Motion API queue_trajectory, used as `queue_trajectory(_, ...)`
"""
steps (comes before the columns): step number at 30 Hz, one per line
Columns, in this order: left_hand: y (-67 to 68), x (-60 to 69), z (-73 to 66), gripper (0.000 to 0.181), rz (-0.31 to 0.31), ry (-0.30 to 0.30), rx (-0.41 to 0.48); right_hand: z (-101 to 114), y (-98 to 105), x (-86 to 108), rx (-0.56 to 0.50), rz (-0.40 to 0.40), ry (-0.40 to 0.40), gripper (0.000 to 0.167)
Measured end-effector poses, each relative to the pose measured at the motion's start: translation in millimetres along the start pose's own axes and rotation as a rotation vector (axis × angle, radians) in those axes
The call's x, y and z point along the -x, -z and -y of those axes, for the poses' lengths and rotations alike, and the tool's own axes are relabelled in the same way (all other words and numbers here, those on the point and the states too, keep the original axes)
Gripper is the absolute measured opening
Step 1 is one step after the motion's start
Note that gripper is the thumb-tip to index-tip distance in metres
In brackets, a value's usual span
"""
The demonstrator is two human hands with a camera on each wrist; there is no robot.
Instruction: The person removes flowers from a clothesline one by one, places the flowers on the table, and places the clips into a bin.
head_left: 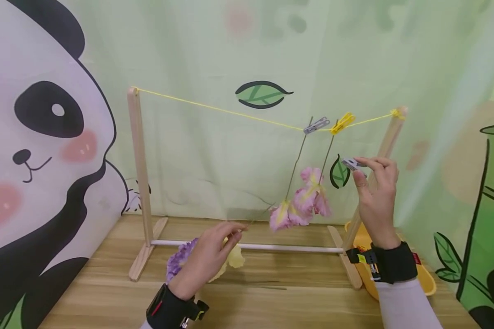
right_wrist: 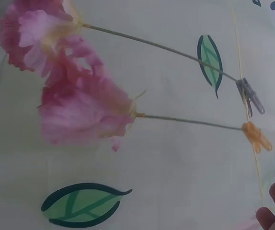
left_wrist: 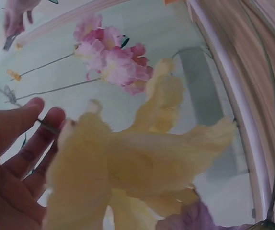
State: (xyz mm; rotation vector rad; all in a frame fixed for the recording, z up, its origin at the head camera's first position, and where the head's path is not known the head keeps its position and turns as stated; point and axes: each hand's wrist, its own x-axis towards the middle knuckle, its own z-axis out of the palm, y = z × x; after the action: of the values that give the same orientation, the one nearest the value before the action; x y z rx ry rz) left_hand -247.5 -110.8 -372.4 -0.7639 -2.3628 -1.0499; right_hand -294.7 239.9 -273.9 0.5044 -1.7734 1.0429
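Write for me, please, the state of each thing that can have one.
Yellow flower: stem pinched by left hand
Gray clip: held by right hand
String: strung between posts, sagging
Second gray clip: clipped on string
Yellow clip: clipped on string
Pink flowers: both hanging from clips, blooms down
Purple flower: lying on table
Yellow tray: standing on table, partly hidden
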Motion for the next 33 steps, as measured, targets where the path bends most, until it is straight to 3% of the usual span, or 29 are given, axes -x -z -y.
queue_trajectory(8,3.5,4.7,-7.7,0.024,0.145,-0.045,-0.084,-24,21,33.2,0.045,-0.097,-0.129,0.03)
queue_trajectory(15,3.6,8.6,-17.0,0.021,0.239,-0.123,-0.208,-17,30,40.8,0.036,-0.124,-0.125,0.028)
queue_trajectory(18,2.8,8.7,-20.0,0.021,0.263,-0.154,-0.263,-40,36,38.0,0.068,-0.14,-0.107,0.029)
queue_trajectory(21,1.5,10.6,-22.1,0.02,0.315,-0.153,-0.263,-69,45,37.7,0.113,-0.155,-0.117,0.029)
queue_trajectory(28,-7.0,18.0,-18.3,0.015,0.506,-0.137,-0.23,-111,65,45.9,0.211,-0.09,-0.176,0.028)
queue_trajectory(33,-18.7,22.8,-8.7,0.015,0.556,-0.135,-0.265,-130,75,54.2,0.314,0.018,-0.228,0.026)
